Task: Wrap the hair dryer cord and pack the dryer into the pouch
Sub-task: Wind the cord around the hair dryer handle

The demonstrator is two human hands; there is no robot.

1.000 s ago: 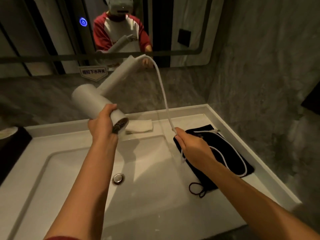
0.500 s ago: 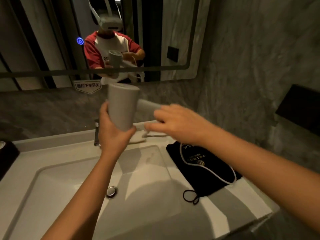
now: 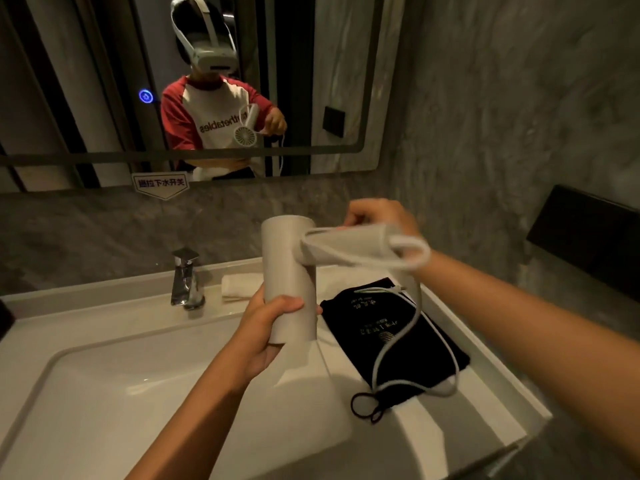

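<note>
The left hand (image 3: pixel 266 327) grips the lower end of the hair dryer (image 3: pixel 289 275), its fingers closed around the upright barrel, while the handle sticks out to the right over the far side of the tabletop (image 3: pixel 485 393). The right hand (image 3: pixel 381 216) is behind the handle, and its fingers seem to pinch the cord (image 3: pixel 401 337) there, though the handle hides most of them, so I cannot tell the grip exactly. One loop of cord already lies along the handle (it looks a little loose). To do the wrapping well, I think each turn should be laid next to the last one with light tension, and the barrel should be kept steady by the left hand. The rest of the cord hangs down and curls over the black pouch (image 3: pixel 391 341), which lies flat on the tabletop at the right of the sink (image 3: pixel 104 393), and the plug end rests near its far edge. This slack may drag the pouch or catch its drawstring (image 3: pixel 367 407). The faucet (image 3: pixel 185 278) and a folded cloth (image 3: pixel 239 287) stand at the far left, out of the way.
</note>
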